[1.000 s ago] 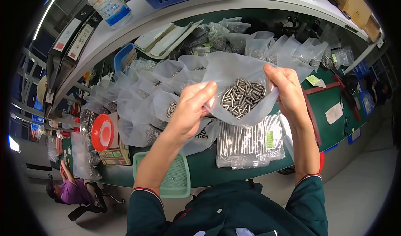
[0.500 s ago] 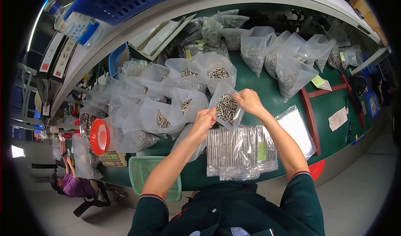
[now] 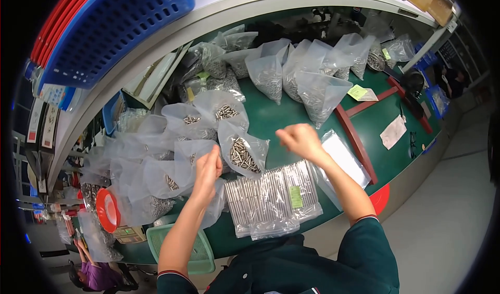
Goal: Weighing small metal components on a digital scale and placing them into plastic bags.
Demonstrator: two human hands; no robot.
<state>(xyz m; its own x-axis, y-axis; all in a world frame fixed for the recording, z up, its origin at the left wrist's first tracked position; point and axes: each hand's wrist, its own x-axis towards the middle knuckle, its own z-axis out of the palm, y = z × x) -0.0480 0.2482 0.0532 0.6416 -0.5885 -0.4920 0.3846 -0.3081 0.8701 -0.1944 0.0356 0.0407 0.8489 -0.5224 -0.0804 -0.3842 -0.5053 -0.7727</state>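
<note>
A clear plastic bag of small metal pins [image 3: 242,152] stands on the green table [image 3: 271,114], between my two hands. My left hand [image 3: 207,167] hovers just left of it, fingers drawn together, holding nothing I can see. My right hand [image 3: 298,139] is blurred, curled loosely a little to the right of the bag, apart from it. In front of me lies a flat stack of clear packets of long metal rods [image 3: 273,197] with a green label.
Many more filled clear bags crowd the left [image 3: 156,174] and the back [image 3: 312,86] of the table. A red-and-white tape roll [image 3: 107,211] and a green tray [image 3: 195,252] sit at the near left. A blue basket [image 3: 114,23] rests on the shelf above. Another person [image 3: 99,276] is at lower left.
Both hands lowered the bag of pins from in front of me onto the table and let go of it. The hands have drawn apart from it.
</note>
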